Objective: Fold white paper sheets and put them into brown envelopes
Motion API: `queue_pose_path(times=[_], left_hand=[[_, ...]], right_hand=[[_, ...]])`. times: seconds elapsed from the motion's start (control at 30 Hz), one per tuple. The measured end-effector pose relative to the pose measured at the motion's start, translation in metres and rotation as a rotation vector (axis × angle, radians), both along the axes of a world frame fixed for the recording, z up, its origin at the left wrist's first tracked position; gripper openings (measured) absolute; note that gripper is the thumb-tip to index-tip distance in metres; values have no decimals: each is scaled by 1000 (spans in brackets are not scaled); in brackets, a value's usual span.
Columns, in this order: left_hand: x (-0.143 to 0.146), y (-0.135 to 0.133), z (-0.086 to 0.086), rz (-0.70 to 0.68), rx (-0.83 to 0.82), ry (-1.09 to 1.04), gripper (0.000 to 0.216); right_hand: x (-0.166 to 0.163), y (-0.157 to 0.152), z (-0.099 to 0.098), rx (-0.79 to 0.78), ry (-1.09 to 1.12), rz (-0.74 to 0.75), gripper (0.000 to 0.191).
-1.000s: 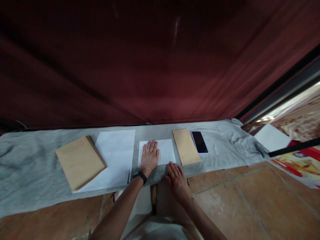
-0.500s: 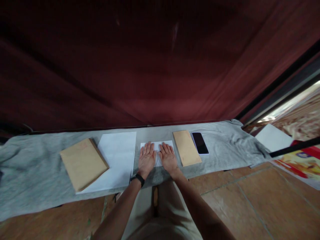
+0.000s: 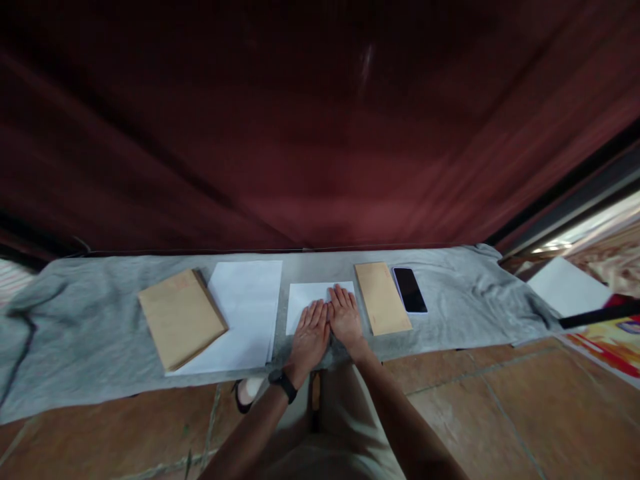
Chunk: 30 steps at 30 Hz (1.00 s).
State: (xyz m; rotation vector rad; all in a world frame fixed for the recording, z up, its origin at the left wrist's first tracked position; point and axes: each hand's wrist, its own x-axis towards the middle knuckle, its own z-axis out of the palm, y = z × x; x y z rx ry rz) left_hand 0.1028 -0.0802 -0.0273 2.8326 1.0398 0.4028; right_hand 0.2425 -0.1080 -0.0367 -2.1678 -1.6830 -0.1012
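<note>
Both hands palm down on the small white paper [image 3: 305, 293], at the middle of the grey cloth-covered surface [image 3: 465, 293]. Left hand [image 3: 311, 337] flat, fingers extended and close together, gripping nothing; it covers part of the paper's near edge. Right hand [image 3: 345, 317] likewise flat and holding nothing, its fingertips farther up, near the paper's far edge. Hands side by side at the thumbs (touching or barely apart; cannot tell which). Dark watch [image 3: 283, 383] on the left wrist.

Just right of the paper: a single brown envelope [image 3: 383, 300], slightly slanted, then a phone [image 3: 410, 291], screen up and dark, close beside the envelope's far half. Left of the paper: larger white sheets [image 3: 250, 307], with a stack of brown envelopes [image 3: 183, 320] lying askew over their left part. Behind, a dark red hanging [image 3: 320, 153]; below, brown floor tiles [image 3: 450, 400].
</note>
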Motion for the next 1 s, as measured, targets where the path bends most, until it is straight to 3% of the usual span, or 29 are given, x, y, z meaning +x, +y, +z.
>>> queue_pose_path(times=[0.23,0.5,0.7,0.83,1.0], left_hand=[[-15,-9,-1,-52,2,3,52],[18,33,6,-40,-9,54,55],[28,55,1,-22,-4,20,57],[25,51,-3,-3,-9,6,57],[3,26,-3,7,-24,14,54]], right_hand=[[1,0,-5,14,-1,-1,48],[4,-2,-7,31,-30,22,49],[3,0,-10,78,-37,17,48],[4,-1,-10,101,-29,25,48],[4,-2,-9,88,-35,44,49]])
